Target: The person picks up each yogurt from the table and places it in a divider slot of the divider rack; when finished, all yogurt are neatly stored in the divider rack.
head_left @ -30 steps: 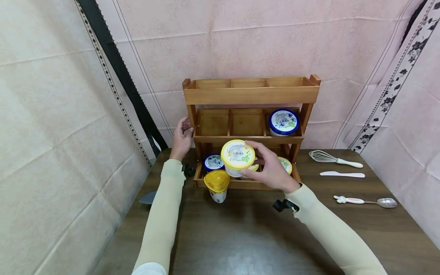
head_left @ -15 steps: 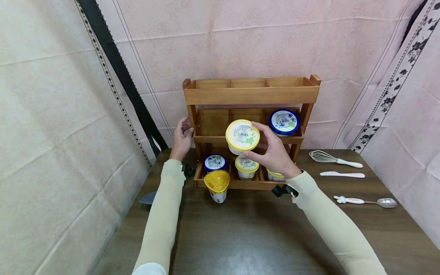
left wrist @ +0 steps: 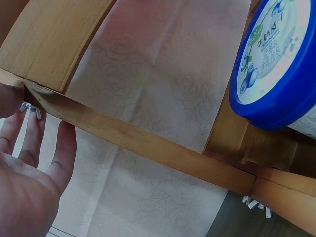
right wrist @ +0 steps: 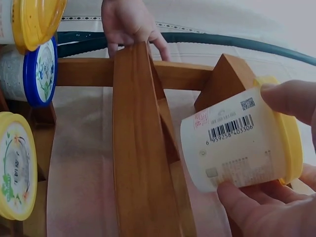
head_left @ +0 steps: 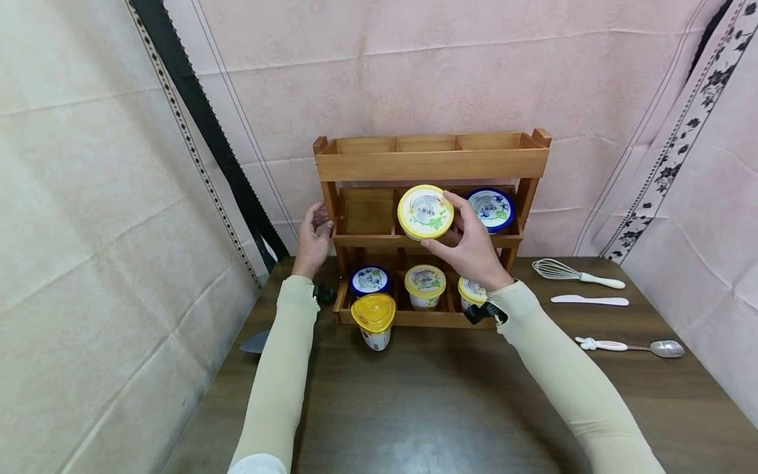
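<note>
My right hand [head_left: 474, 247] grips a white tub with a yellow lid [head_left: 426, 212], lifted in front of the middle compartment of the rack's second tier. In the right wrist view the thumb lies at its lid and the fingers pinch its barcoded side [right wrist: 229, 143]. My left hand [left wrist: 34, 168] holds the left side post [left wrist: 138, 140] of the wooden rack [head_left: 432, 166], its fingertips against the wood. A blue-lidded tub [head_left: 490, 209] sits in the second tier's right compartment, partly behind my right fingers. Below stand another blue-lidded tub [head_left: 370, 280] and two yellow-lidded tubs, one central [head_left: 425, 282], one right [head_left: 472, 291].
A cup with a domed yellow lid [head_left: 374, 315] stands on the table before the rack's left front. To the right lie a whisk [head_left: 574, 272], a white knife [head_left: 589, 301] and a spoon [head_left: 630, 347]. A grey blade-like thing [head_left: 254, 341] shows beside my left sleeve.
My right hand has raised the yellow-lidded tub from the bottom tier's height to the second tier, slightly rightward. The yellow tub below it has come into view. My left hand has stayed put.
</note>
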The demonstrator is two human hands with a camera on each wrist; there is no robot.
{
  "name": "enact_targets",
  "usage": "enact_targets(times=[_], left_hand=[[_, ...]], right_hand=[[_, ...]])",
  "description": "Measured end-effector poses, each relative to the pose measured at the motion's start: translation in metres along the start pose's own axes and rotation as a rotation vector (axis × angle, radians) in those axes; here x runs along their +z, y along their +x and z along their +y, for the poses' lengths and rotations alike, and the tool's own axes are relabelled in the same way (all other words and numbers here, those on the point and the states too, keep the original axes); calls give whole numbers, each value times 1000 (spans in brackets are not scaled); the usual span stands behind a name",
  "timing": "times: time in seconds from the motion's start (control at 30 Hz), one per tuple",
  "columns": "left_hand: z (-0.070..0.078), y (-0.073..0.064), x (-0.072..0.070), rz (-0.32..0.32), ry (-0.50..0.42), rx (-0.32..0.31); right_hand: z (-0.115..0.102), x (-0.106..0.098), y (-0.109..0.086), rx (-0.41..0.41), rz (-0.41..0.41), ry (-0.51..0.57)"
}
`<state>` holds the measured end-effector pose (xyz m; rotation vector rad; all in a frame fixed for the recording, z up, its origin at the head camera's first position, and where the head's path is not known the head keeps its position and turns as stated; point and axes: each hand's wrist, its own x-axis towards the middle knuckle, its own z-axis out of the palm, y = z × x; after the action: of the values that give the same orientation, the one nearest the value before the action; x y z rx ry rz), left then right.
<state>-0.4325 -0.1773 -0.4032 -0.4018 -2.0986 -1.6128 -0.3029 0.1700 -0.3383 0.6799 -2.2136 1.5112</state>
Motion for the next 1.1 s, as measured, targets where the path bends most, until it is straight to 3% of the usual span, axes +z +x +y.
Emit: enact_targets(times=[0.27, 0.6, 1.1], left_hand=[[2, 0, 0, -2, 5, -16], [4, 1, 1, -7, -4, 2], [-2, 0, -1, -1, 1, 6]], right_hand=[[11, 5, 12, 17, 40, 49], [22, 12, 23, 38, 75, -65], [29, 17, 28, 113, 59, -236]])
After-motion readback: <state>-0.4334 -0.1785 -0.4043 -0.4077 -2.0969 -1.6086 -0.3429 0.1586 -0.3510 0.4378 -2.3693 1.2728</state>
